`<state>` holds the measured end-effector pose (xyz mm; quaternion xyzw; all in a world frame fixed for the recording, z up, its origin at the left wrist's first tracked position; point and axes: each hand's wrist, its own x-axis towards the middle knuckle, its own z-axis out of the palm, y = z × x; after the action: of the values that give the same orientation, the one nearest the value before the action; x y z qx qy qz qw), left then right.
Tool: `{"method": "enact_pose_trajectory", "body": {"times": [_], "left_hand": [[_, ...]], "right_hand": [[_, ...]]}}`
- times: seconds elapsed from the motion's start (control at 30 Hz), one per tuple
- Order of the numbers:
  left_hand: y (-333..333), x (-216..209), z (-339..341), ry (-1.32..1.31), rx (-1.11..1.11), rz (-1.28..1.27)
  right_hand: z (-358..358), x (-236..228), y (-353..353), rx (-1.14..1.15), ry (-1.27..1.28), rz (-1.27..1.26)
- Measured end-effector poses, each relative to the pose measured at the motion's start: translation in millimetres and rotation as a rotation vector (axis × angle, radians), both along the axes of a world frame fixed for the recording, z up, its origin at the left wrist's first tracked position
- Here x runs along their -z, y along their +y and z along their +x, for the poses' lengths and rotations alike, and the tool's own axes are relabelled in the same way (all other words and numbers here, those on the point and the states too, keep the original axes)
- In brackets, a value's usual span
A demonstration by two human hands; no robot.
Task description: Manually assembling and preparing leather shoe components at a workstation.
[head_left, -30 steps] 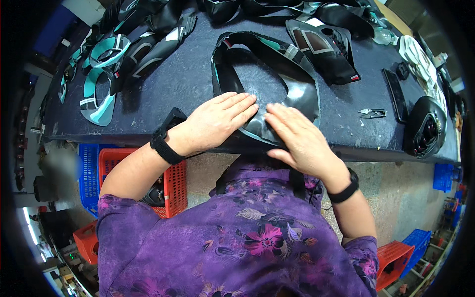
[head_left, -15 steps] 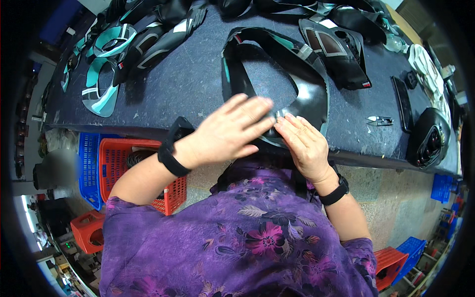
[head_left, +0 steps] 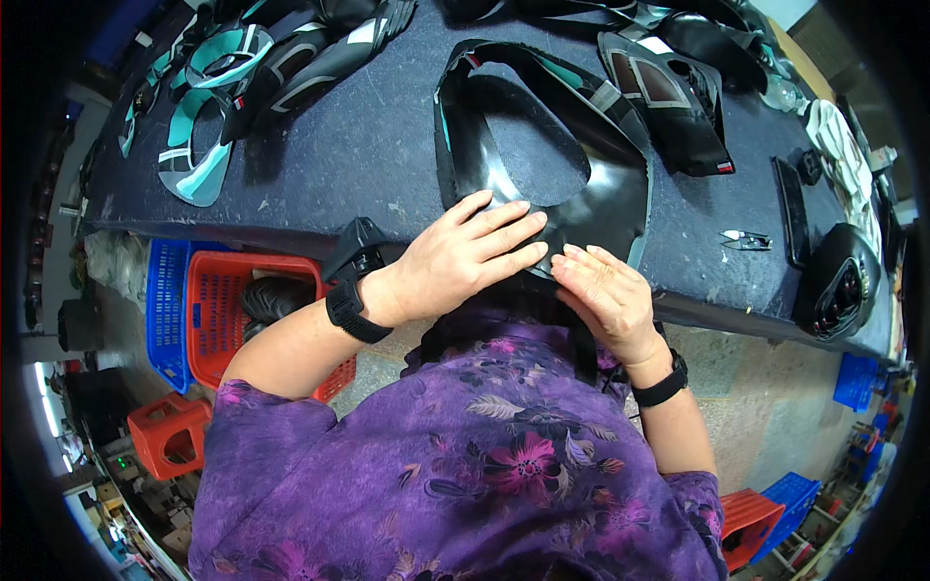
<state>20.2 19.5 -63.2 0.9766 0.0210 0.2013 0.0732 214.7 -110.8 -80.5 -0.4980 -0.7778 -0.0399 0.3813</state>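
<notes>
A dark blue-grey workbench fills the upper part of the view, its front edge curving with the lens, and below it lie a concrete floor and stacked plastic crates.

At the near edge of the bench, right in front of the person, lies a large glossy black ring-shaped panel with a wide opening in the middle and a teal strip along its inner rim. It rests flat on the bench, its lower lip reaching the bench edge. The left hand lies palm-down on that lower lip with fingers spread and straight, pressing rather than clasping. The right hand lies just beside it, also flat and unclenched, fingertips on the panel's rim. Judging by this, both hands seem to be smoothing or pressing the material down against the hard surface, which would explain why the piece sits so close to the body.

Farther out, similar black pieces lie beyond the panel, and teal-and-black cut shapes lie at the far left. Small snips lie to the right, near a long black strip and a rounded black shell. A red basket and a blue crate stand under the bench.

The part of the panel beneath the palms is hidden, so whatever is being pressed there cannot be seen. The bench's far edge is cut off, and the items at the right rim are too distorted to identify.
</notes>
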Motion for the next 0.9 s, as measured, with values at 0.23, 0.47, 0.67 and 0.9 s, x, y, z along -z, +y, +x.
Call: {"method": "enact_pose_trajectory", "body": {"times": [0.23,0.47,0.67,0.9], "left_hand": [[-17,7,-15,0.008,-0.117,0.117],[-16,-2,5,-0.051,-0.096,0.04],[-26,0,22,-0.01,-0.335,0.059],[-19,-12,21,0.043,-0.261,0.111]], "right_hand": [[3,-9,-17,0.001,-0.153,-0.127],[-13,-13,16,0.251,-0.458,-0.244],[-11,-4,0,0.166,-0.389,-0.206],[4,-6,-2,-0.004,-0.108,-0.075]]}}
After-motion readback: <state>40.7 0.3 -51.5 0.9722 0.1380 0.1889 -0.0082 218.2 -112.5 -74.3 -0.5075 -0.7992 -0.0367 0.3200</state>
